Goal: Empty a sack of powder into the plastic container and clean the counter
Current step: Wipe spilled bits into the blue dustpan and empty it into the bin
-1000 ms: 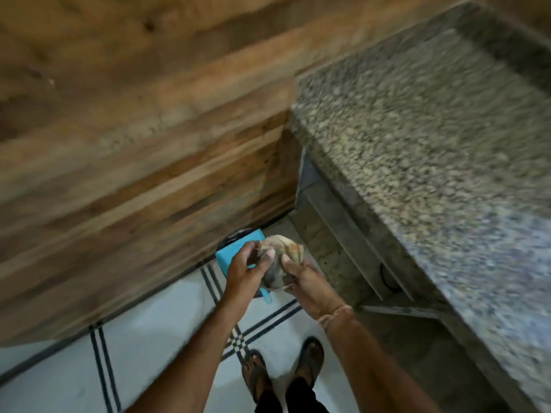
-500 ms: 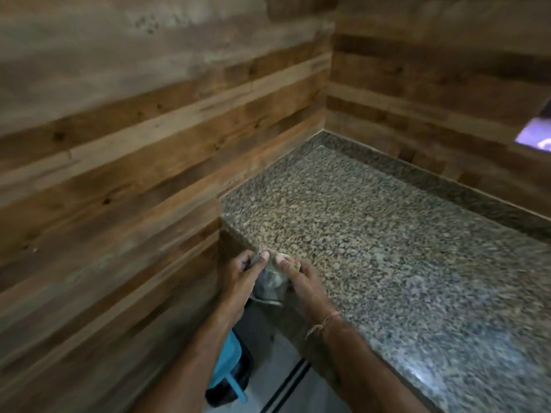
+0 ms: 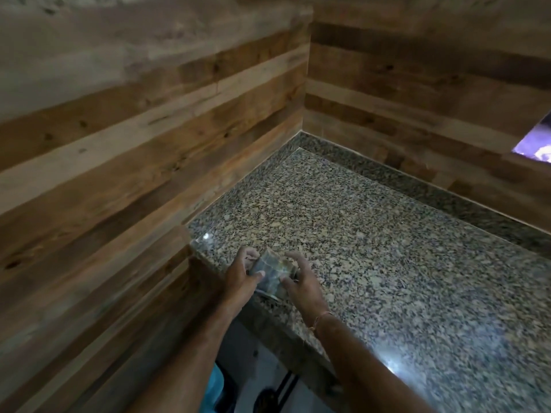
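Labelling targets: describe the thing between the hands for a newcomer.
On the speckled granite counter in the wood-panelled corner, go to its near left edge. There the left hand and right hand grip a crumpled sack: grey, wrinkled, unlike the flat stone.

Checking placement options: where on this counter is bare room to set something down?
The counter lies bare from the wood wall corner rightward along the backsplash. Crowded only at its front left corner, where left hand and right hand hold the crumpled bag.
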Motion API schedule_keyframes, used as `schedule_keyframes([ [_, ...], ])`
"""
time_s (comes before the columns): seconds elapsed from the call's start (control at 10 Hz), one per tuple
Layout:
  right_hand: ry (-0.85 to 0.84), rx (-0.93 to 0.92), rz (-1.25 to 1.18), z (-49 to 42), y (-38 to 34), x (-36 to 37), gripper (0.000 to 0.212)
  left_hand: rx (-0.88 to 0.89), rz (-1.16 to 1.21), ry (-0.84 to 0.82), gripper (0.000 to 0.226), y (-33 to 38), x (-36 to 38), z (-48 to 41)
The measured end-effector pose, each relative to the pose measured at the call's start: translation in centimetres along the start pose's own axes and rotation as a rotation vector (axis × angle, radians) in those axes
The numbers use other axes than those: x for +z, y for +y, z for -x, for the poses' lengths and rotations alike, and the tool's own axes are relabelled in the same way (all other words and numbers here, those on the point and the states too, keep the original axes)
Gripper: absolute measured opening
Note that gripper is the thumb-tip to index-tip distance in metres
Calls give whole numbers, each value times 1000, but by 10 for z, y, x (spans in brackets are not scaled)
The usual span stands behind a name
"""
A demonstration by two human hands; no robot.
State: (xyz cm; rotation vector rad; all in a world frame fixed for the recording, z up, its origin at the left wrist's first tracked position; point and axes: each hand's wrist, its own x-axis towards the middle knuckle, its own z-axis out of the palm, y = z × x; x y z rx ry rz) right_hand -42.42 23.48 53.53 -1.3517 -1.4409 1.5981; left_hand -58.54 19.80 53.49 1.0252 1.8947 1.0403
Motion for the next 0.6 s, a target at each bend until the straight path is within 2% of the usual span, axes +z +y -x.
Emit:
schedule_keyframes([
  [0.1,33,36,174,-29,6,11,44,77,-217,-29,34,-17,2,-33],
  [0.2,65,14,409,-49,15,20,34,112,-405,-51,45,-39,5,-55],
  [0.3,98,-19,649,-59,26,28,34,173,-597,-60,55,-56,5,-69],
  [0.4,110,-48,744,-59,30,30,43,206,-625,-76,56,-57,2,-73],
  [0.5,103,-78,681,-53,29,21,44,212,-612,-108,57,-51,0,-74],
  [0.6,155,-77,644,-43,24,-1,55,263,-635,-66,57,-31,4,-70],
])
